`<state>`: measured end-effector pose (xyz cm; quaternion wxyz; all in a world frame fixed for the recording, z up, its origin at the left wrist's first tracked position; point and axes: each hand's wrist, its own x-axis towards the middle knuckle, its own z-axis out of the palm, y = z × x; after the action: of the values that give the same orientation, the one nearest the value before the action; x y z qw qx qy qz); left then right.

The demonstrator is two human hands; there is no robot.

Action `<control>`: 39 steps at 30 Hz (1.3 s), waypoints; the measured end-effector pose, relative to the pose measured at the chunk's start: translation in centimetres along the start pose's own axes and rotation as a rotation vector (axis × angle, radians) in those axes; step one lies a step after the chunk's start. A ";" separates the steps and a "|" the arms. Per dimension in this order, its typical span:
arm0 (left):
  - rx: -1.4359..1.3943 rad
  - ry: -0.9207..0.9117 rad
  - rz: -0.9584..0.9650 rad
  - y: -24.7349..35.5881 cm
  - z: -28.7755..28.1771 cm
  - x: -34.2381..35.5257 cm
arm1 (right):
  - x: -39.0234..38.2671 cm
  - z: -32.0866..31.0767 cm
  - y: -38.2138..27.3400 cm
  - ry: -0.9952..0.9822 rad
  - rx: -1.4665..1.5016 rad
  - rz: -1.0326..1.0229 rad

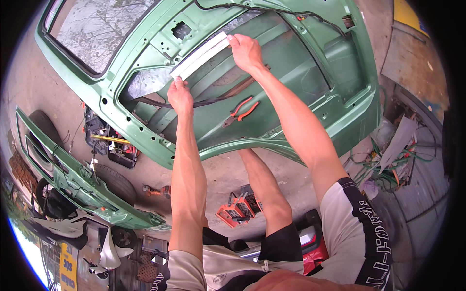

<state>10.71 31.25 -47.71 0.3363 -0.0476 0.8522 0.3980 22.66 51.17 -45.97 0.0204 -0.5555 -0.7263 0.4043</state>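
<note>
Gripping a white strip (200,56) at both ends, left hand (180,96) and right hand (245,50) pinching it tight over the green car door (310,63), pliers (241,109) lying nearby

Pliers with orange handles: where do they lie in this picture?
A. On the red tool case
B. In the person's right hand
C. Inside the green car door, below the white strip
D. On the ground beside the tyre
C: the pliers rest on the inner panel of the green car door, below the white strip that both hands hold.
</note>
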 end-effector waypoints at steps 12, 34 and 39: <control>-0.180 -0.112 -0.096 0.2 -0.1 -0.7 | -0.6 0.3 0.3 0.033 -0.015 -0.001; 1.207 -0.787 0.599 -3.3 -10.9 -11.5 | -5.0 4.3 -2.1 0.305 0.513 0.362; 0.972 -0.717 0.536 -2.2 -11.8 -12.5 | -12.6 9.7 -7.8 -0.310 0.567 0.313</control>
<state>14.75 19.03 -36.09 0.4717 0.4592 0.7522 0.0290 16.67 34.83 -42.46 0.0012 -0.5646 -0.4857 0.6673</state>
